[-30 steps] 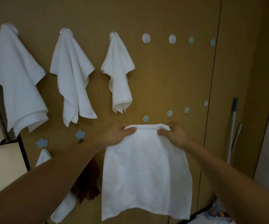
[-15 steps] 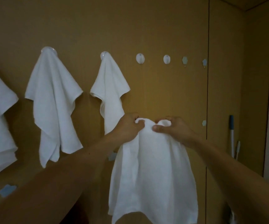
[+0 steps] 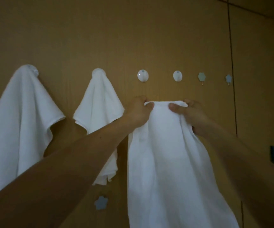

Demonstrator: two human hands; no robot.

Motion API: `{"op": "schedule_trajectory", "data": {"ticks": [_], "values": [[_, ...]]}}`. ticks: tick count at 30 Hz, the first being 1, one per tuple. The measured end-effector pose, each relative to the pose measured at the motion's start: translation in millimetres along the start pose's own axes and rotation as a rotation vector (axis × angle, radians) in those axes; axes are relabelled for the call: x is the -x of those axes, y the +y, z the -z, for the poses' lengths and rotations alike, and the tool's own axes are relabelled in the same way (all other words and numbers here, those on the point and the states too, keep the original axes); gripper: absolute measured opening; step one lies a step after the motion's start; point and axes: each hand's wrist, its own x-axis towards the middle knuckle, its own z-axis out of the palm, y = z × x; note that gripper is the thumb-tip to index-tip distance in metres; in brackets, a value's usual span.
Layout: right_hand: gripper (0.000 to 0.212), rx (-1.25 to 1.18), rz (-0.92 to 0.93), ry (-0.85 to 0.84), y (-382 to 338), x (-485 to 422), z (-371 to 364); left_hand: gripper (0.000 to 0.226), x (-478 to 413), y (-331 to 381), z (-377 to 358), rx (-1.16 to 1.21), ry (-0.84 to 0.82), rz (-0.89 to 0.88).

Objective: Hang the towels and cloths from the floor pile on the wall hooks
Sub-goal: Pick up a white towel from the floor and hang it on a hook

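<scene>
Head view: a large white towel (image 3: 21, 120) and a smaller white towel (image 3: 98, 109) already hang on round hooks. The left hand (image 3: 138, 111) and right hand (image 3: 192, 116) hold a pinching grip on the top edge of a third white cloth (image 3: 169, 153), just below a bare round white hook (image 3: 142, 76). Hanging it remains; the floor pile is unseen.

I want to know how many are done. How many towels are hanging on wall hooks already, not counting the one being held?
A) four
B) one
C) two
C. The far-left towel and the middle towel each hang from a hook. The held towel is pinched at its top edge by the left hand and the right hand, and is not yet on a hook.
</scene>
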Motion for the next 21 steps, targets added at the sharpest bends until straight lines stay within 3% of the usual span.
{"op": "schedule_trajectory", "data": {"ticks": [13,21], "values": [[0.012,-0.013,0.256,0.104,-14,-182,-34,0.023,-154,-18,15,-0.291,0.394,-0.04],[0.014,0.159,0.269,0.136,-21,-236,-51,0.028,-197,-24,26,-0.55,0.457,0.038]]}}
